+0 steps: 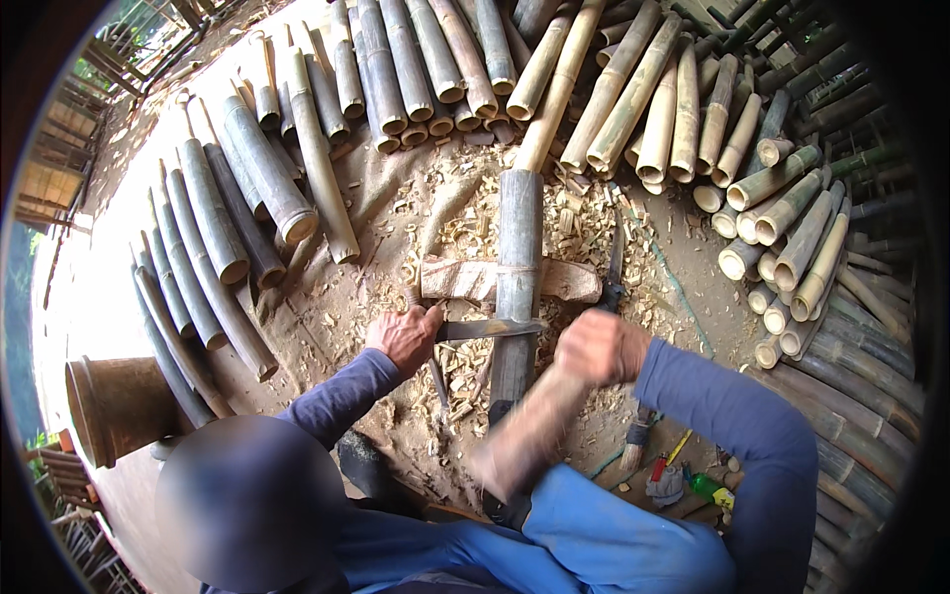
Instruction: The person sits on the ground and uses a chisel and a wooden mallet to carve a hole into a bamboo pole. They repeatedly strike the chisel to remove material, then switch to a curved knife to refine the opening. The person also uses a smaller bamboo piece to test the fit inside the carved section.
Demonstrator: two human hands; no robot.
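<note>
1. Where it lies lengthwise in the middle of the ground, a grey-green bamboo pole (518, 247) is rested across a rough wooden block (475, 279), its near end reaching toward the person's lap.
2. A flat knife blade (490, 329) is laid crosswise on the pole, just below the block.
3. The left hand (404, 337) is closed around the knife's handle, at the left of the pole.
4. The right hand (594, 346) is clenched on a thick wooden club (524, 436), which is blurred and angled down toward the lap.
5. Pale bamboo chips (465, 223) are scattered on the dirt ground (683, 297) around the block.
6. Cut bamboo sections (396, 59) are stacked in a ring around the work area.
7. A brown drum (114, 406) is seen at the left.
</note>
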